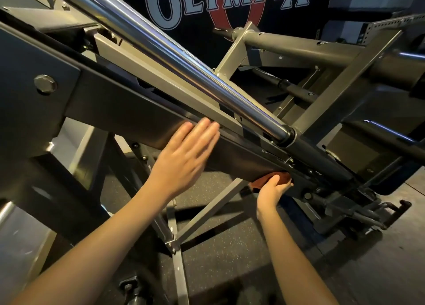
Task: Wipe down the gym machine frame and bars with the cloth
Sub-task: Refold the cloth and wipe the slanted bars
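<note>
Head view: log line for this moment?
phase: wipe frame beam underside | left hand: flat on beam side | right hand: grips cloth under beam | chrome bar: no hand on it
</note>
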`<state>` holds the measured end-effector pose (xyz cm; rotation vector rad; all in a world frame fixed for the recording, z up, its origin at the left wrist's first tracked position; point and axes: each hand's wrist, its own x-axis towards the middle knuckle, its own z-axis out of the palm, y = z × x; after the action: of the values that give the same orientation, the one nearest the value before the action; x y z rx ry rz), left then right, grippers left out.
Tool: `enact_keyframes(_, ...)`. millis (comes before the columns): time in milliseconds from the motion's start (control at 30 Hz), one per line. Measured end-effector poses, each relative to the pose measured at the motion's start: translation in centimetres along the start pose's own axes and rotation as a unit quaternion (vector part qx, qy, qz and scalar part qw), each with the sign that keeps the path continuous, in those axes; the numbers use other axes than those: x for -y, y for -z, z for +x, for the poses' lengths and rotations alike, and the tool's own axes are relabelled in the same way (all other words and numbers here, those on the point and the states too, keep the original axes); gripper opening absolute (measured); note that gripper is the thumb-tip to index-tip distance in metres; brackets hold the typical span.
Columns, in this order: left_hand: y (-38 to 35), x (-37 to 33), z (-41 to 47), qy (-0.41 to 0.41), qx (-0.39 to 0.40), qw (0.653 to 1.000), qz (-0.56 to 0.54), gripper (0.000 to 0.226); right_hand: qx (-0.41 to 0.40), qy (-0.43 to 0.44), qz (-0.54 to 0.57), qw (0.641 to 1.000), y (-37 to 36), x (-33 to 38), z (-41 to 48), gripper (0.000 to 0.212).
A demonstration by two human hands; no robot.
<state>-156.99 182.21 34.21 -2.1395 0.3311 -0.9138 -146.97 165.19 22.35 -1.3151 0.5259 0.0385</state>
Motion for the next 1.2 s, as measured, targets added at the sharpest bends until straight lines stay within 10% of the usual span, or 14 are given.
enact_keyframes(300, -3.8, -7.5, 2.8, -0.097, 0.085, 0.991, -0.041, 0.076, 0.059, 0.006, 0.003, 0.998, -0.6, -0.8, -0.2, 0.06)
enact_keyframes(567, -4.8, -7.6, 2.2, -0.103, 0.095, 0.99, -0.032, 0.083, -0.03, -0.176, 0.085, 0.98, 2.9, -2.1, 8.1, 0.056)
enact_keyframes(833, -5.2, -7.6, 2.0, -0.119, 0.111, 0.986, -0.039, 0.083, 0.044, -0.061, 0.062, 0.995, 0.1, -3.1, 2.1, 0.061)
enact_keyframes(1200, -5.2, -7.7, 2.1, -0.113, 0.09, 0.989, -0.039, 0.082, 0.033, -0.125, 0.073, 0.989, 0.7, -2.8, 3.5, 0.06)
